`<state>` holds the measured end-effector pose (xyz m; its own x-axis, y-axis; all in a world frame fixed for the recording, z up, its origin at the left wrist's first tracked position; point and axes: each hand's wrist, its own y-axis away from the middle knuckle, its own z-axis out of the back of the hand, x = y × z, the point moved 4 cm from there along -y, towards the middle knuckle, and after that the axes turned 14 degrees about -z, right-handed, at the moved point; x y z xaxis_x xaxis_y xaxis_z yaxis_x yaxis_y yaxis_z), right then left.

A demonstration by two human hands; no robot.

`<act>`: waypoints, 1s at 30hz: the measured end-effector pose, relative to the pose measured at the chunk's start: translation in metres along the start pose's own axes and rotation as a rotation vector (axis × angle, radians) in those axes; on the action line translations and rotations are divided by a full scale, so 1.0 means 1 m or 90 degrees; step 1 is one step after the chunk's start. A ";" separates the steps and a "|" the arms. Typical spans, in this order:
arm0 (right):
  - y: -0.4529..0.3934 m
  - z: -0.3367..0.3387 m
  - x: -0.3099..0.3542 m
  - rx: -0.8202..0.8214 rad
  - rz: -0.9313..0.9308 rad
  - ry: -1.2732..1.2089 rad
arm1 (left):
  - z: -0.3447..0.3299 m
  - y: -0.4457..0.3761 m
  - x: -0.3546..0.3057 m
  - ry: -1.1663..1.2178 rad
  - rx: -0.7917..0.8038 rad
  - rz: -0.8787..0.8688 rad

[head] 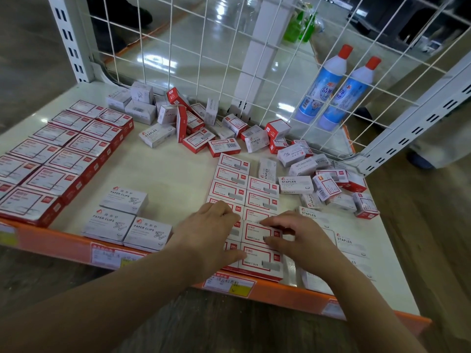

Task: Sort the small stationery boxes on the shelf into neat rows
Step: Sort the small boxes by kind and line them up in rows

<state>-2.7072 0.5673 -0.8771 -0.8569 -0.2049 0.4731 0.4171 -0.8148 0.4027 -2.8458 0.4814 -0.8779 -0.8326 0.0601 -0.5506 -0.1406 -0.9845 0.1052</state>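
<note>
- Orange edging runs along the shelf's front lip (163, 253), and everything below is placed from that lip, working away from it.
- Just behind the lip sits a double column of red-framed staple boxes (257, 234), long sides parallel to the lip, running straight back from it.
- Left hand (206, 230) lies palm-down over the column's left side, fingers loosely bent, thumb touching the frontmost box; it seems to press, not pinch.
- Right hand (298, 234) rests on the column's right side with fingers spread and curved, fingertips on the second box back; whether it grips an edge cannot be told.
- Judging from this, the step in hand is squaring these front boxes; both hands are equally near, one on each flank, so a push inward along the lip would close gaps.
- Right of the column and touching it lie flat white staples packs (349, 242), leaving no slack there.
- Left of the column, also near the lip, three grey paper clip boxes (125, 220) stand apart from it, with bare shelf between.
- Further left, a tidy block of larger red boxes (58, 159) runs back from the lip.
- Farthest from the lip, a loose heap of mixed small boxes (229, 133) lies against the wire grid (178, 47), unsorted.
- Bare shelf behind the column's left row gives room to extend it.
</note>
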 end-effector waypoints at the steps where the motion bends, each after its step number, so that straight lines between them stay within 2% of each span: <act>1: 0.000 0.000 -0.001 0.002 0.000 -0.003 | 0.000 0.000 0.000 0.002 0.000 0.000; 9: 0.000 0.002 0.000 -0.028 0.004 0.009 | 0.000 -0.001 -0.001 -0.011 -0.002 -0.005; 19: -0.018 0.036 -0.020 -0.257 -0.036 0.019 | -0.002 -0.020 -0.015 -0.052 -0.026 -0.087; 25: -0.039 0.052 -0.025 -0.286 -0.050 0.065 | 0.002 -0.044 -0.012 -0.064 -0.052 -0.054; 30: -0.060 0.056 -0.030 -0.262 -0.070 0.093 | 0.000 -0.060 -0.009 -0.092 -0.005 -0.040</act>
<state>-2.6895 0.6531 -0.8719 -0.9354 -0.1559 0.3175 0.1919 -0.9777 0.0853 -2.8297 0.5405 -0.8790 -0.8906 0.1440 -0.4313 -0.1907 -0.9794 0.0669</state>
